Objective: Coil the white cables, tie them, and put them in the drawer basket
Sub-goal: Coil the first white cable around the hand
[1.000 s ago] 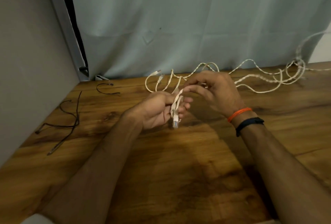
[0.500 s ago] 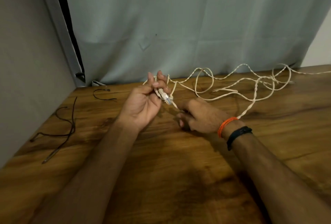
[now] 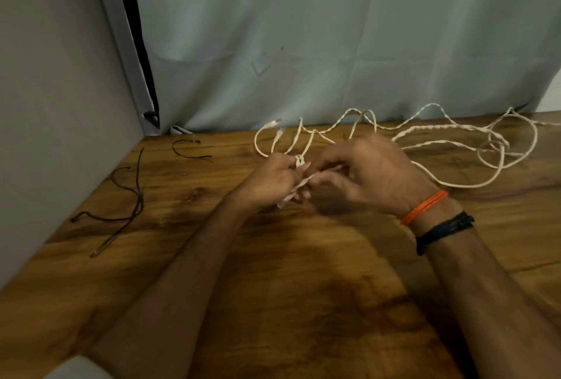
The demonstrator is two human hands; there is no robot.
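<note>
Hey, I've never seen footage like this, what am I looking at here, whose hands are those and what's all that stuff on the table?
There is no machine here. A person wears a camera on the head, so the one view looks forward and down at their own two bare hands. The left hand and the right hand meet over a wooden table, both gripping one end of the white cables. The rest of the white cables trails loose and tangled across the far right of the table, in front of a pale curtain. At the far left lie thin black cords. The right wrist carries an orange band and a black band. No drawer basket is in view.
</note>
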